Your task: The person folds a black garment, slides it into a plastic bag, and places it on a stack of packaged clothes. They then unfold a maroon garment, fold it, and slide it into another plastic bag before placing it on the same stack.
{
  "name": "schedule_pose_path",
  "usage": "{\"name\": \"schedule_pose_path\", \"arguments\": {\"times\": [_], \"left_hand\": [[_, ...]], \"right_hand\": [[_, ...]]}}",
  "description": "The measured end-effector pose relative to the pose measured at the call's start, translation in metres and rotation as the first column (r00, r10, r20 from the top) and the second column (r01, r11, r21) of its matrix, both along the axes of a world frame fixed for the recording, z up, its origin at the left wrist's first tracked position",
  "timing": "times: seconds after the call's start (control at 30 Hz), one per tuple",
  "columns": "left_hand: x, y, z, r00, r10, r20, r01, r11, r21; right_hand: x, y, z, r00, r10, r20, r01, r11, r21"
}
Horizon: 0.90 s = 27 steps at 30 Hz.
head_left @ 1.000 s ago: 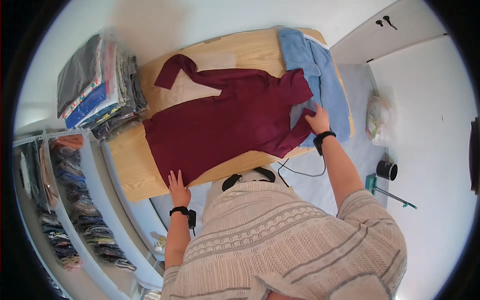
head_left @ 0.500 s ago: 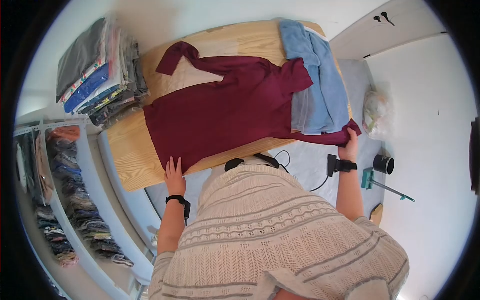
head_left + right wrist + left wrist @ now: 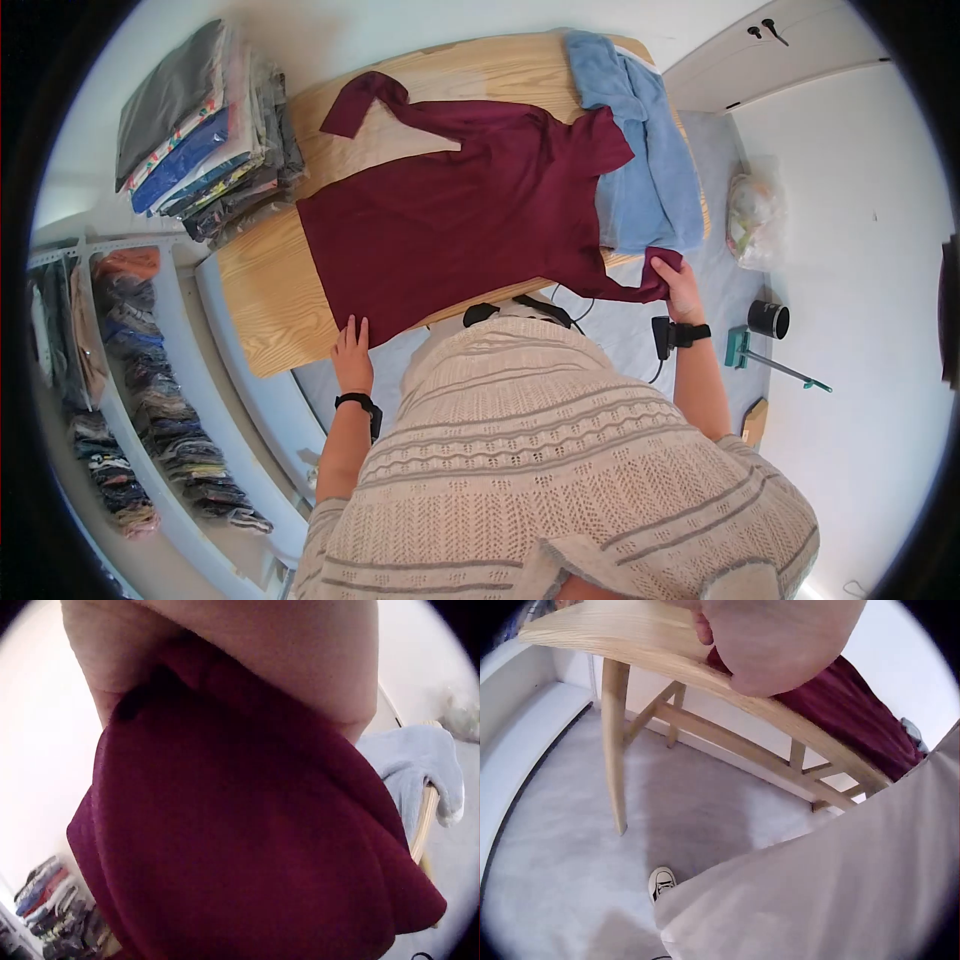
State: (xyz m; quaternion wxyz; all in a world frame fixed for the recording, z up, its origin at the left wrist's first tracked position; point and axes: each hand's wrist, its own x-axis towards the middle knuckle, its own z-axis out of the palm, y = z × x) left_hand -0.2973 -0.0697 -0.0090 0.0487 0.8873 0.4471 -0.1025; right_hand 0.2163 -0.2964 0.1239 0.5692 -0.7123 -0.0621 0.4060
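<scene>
A maroon long-sleeved high-neck top [image 3: 440, 215] is spread on the wooden table [image 3: 262, 330], its hem to the left and its collar to the right. My left hand [image 3: 352, 358] rests with straight fingers on the hem's near corner at the table edge. In my right hand [image 3: 684, 296] the cuff end of the near sleeve [image 3: 622, 288] is pinched, held out past the table's front edge. Large in the right wrist view, the sleeve fabric [image 3: 247, 825] hangs in folds beneath the hand. The far sleeve [image 3: 365, 100] lies bent on the table.
A light blue fleece-like cloth [image 3: 650, 180] lies under the collar at the table's right end. Bagged folded clothes [image 3: 205, 130] are stacked at the back left. Shelves of clothes [image 3: 150, 370] stand left. A bin [image 3: 768, 319] and a green-headed tool [image 3: 738, 346] are on the right.
My right hand has drawn the near sleeve outward to the right, then moved back leftward a little with the cuff still held. My left hand has stayed at the hem corner.
</scene>
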Motion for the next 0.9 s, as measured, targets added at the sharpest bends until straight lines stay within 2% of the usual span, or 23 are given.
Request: {"name": "schedule_pose_path", "arguments": {"times": [0.03, 0.1, 0.17, 0.3, 0.37, 0.43, 0.5, 0.57, 0.6, 0.63, 0.67, 0.73, 0.8, 0.9], "left_hand": [[-0.006, 0.000, -0.001, 1.000, -0.013, 0.027, 0.012, 1.000, 0.008], [-0.019, 0.005, -0.004, 0.998, -0.027, 0.054, 0.026, 0.999, 0.019], [-0.033, 0.013, -0.007, 0.981, -0.025, 0.191, 0.039, 0.997, -0.073], [-0.036, 0.032, 0.021, 0.982, -0.052, 0.184, 0.079, 0.987, -0.138], [-0.007, 0.065, 0.043, 0.985, 0.170, 0.026, -0.159, 0.958, -0.240], [0.005, 0.100, 0.028, 0.933, 0.100, 0.344, -0.081, 0.994, -0.071], [0.037, 0.134, 0.030, 0.880, 0.032, 0.474, -0.034, 0.999, -0.005], [0.071, 0.164, 0.030, 0.886, -0.052, 0.461, 0.067, 0.998, -0.017], [0.086, 0.175, 0.028, 0.884, -0.054, 0.465, 0.066, 0.998, -0.011], [0.102, 0.183, 0.024, 0.913, -0.087, 0.399, 0.104, 0.994, -0.021], [0.115, 0.190, 0.021, 0.935, -0.123, 0.332, 0.143, 0.989, -0.035], [0.135, 0.200, 0.013, 0.944, -0.163, 0.287, 0.181, 0.983, -0.036], [0.153, 0.206, 0.010, 0.949, -0.202, 0.242, 0.219, 0.975, -0.044], [0.167, 0.212, 0.016, 0.996, 0.028, 0.087, -0.014, 0.988, -0.154]], "right_hand": [[-0.001, 0.004, -0.003, 0.997, 0.076, -0.012, -0.077, 0.995, -0.060], [-0.010, 0.015, -0.013, 0.994, 0.107, 0.002, -0.106, 0.989, -0.103], [-0.009, 0.017, -0.033, 0.980, 0.191, 0.049, -0.178, 0.964, -0.197], [-0.013, 0.025, -0.048, 0.954, 0.299, 0.040, -0.280, 0.927, -0.251], [-0.018, 0.034, -0.049, 0.948, 0.307, 0.089, -0.269, 0.916, -0.299], [-0.022, 0.042, -0.061, 0.940, 0.288, 0.182, -0.206, 0.906, -0.371], [-0.021, 0.045, -0.088, 0.928, 0.293, 0.231, -0.211, 0.923, -0.322], [-0.018, 0.048, -0.114, 0.914, 0.288, 0.285, -0.210, 0.938, -0.276], [-0.015, 0.050, -0.127, 0.851, 0.365, 0.377, -0.210, 0.895, -0.393], [-0.015, 0.054, -0.129, 0.773, 0.445, 0.452, -0.188, 0.841, -0.507], [-0.017, 0.057, -0.130, 0.772, 0.441, 0.458, -0.183, 0.844, -0.505], [-0.026, 0.068, -0.129, 0.782, 0.390, 0.486, 0.056, 0.733, -0.678], [-0.031, 0.071, -0.129, 0.772, 0.402, 0.493, 0.065, 0.722, -0.689], [-0.035, 0.075, -0.131, 0.810, 0.379, 0.448, 0.095, 0.668, -0.738]]}}
